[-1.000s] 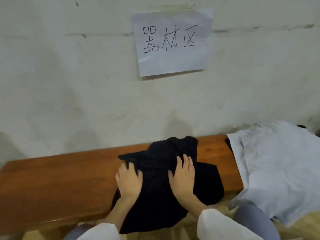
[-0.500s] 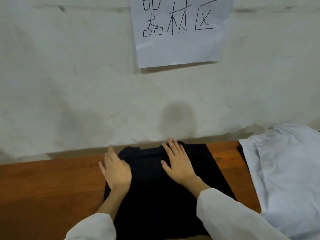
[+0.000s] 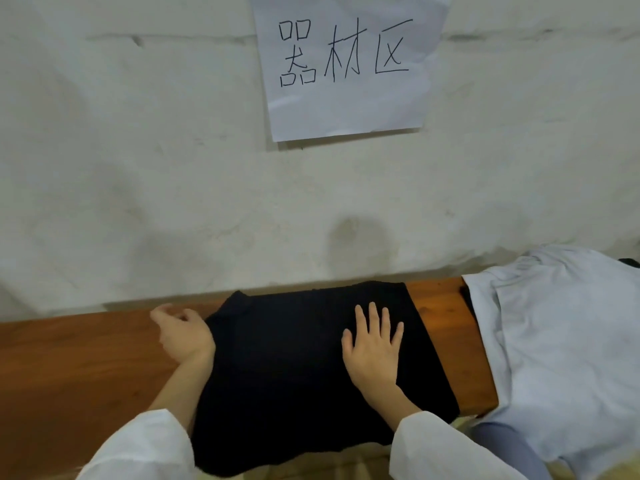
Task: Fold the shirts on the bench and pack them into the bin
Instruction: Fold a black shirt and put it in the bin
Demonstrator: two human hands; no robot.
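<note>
Smoothing black shirt (image 3: 294, 358) flat on surface (image 3: 69, 358): was bunched 1 s ago, now lying spread. R hand (image 3: 372, 351) pressing it w/ straight fingers; L hand (image 3: 183, 336) curling at its left edge, grip unclear. Prob ready for folding.

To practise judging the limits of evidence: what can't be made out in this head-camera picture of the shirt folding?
- The bin: nowhere in the head view.
- The left hand: its fingers curl away, so whether it holds the black shirt is hidden.
- The pale blue shirt: cut off by the right edge.
- Right end of the bench: covered by that shirt.
</note>
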